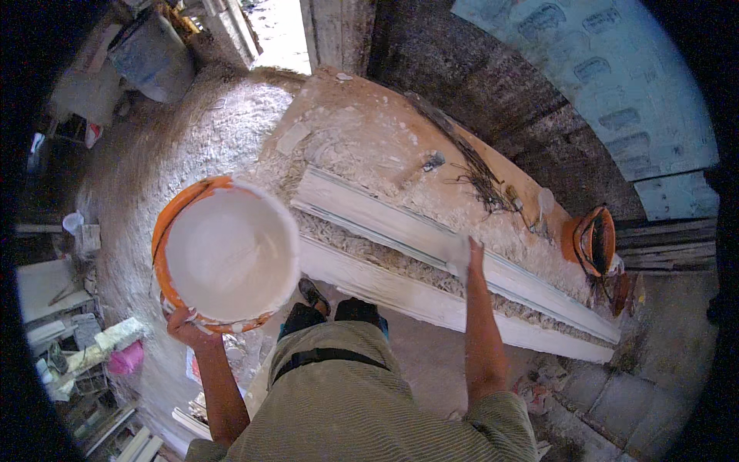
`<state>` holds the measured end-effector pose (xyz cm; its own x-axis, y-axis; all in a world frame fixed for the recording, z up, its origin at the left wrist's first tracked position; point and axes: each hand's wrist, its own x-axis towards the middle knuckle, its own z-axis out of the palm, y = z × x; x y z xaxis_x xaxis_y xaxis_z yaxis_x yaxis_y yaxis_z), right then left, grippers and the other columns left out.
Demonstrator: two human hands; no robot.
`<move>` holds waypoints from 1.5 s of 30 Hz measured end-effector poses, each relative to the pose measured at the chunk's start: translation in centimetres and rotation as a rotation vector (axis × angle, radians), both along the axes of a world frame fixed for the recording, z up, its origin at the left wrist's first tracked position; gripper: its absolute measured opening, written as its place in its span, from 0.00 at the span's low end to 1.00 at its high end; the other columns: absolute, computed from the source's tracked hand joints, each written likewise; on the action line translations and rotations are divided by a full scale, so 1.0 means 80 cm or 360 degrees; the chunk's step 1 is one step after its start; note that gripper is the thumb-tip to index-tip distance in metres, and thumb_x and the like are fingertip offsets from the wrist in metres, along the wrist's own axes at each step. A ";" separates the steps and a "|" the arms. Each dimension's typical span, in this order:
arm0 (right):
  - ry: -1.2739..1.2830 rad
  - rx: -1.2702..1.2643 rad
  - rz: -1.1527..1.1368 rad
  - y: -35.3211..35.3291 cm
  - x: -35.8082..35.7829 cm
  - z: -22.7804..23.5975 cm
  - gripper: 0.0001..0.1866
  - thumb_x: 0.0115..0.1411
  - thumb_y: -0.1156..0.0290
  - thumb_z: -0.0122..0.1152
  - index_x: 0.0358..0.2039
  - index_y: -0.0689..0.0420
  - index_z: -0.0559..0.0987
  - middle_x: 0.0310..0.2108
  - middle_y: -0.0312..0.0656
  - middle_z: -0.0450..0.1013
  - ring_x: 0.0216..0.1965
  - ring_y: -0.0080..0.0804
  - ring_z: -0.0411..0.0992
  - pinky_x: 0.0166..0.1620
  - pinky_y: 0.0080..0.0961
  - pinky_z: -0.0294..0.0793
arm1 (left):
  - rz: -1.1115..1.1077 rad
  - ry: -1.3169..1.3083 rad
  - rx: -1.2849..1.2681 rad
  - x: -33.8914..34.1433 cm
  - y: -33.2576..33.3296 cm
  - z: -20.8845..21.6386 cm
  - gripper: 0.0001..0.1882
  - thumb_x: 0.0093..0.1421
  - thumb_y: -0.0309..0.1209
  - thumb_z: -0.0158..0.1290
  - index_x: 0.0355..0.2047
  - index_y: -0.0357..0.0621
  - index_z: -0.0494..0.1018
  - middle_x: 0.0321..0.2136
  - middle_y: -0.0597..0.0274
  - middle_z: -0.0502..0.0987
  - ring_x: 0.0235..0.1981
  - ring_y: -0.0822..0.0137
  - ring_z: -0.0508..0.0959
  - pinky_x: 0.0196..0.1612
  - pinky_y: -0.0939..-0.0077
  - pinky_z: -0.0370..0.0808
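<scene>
An orange bucket [162,242], coated inside with pale white plaster-like material, is tilted so its wide mouth faces me. My left hand [188,327] is closed on its lower edge. To the right, my right hand [470,258] is at a long white grooved moulding [377,212]. Its fingers are blurred and whitish, so I cannot tell whether they grip anything. A second long white strip [369,281] runs alongside on my nearer side, with rough crumbly material [385,254] between the two.
Both lengths rest by a plaster-smeared orange-brown board [362,115]. On it lie dark wiry strands [486,189]. A smaller orange bucket [570,240] stands at the right. Scraps and a pink item [126,359] clutter the left, and a large grey-blue barrel [152,58] stands farther back.
</scene>
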<state>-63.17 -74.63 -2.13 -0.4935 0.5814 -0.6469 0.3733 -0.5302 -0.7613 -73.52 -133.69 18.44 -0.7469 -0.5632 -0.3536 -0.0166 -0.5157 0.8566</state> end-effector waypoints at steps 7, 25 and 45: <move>-0.0169 0.1008 0.0509 -0.181 -0.164 -0.006 0.33 0.52 0.58 0.60 0.49 0.72 0.63 0.43 0.60 0.68 0.45 0.49 0.67 0.52 0.37 0.64 | 0.0119 0.0000 0.0175 0.056 -0.059 -0.010 0.36 0.33 0.32 0.47 0.48 0.38 0.64 0.43 0.53 0.70 0.44 0.53 0.72 0.52 0.59 0.69; 0.0441 0.0972 0.0846 -0.363 -0.329 0.031 0.20 0.44 0.70 0.64 0.35 0.68 0.71 0.32 0.51 0.74 0.37 0.40 0.72 0.44 0.31 0.70 | 0.0117 0.0173 0.0406 0.073 -0.059 -0.022 0.36 0.31 0.29 0.45 0.48 0.35 0.65 0.43 0.53 0.72 0.45 0.53 0.73 0.53 0.60 0.69; 0.0168 0.0935 0.2059 -0.545 -0.198 0.114 0.20 0.53 0.60 0.52 0.38 0.64 0.74 0.35 0.53 0.73 0.35 0.48 0.73 0.41 0.37 0.73 | -0.0504 0.0587 -0.0001 0.012 0.037 -0.046 0.37 0.30 0.20 0.46 0.48 0.44 0.64 0.50 0.51 0.67 0.54 0.53 0.65 0.59 0.57 0.61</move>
<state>-78.99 -118.25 6.97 -0.9051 -0.1419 -0.4009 0.2717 0.5322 -0.8018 -72.53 -130.74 14.74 -0.9570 -0.2881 -0.0330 0.1319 -0.5337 0.8353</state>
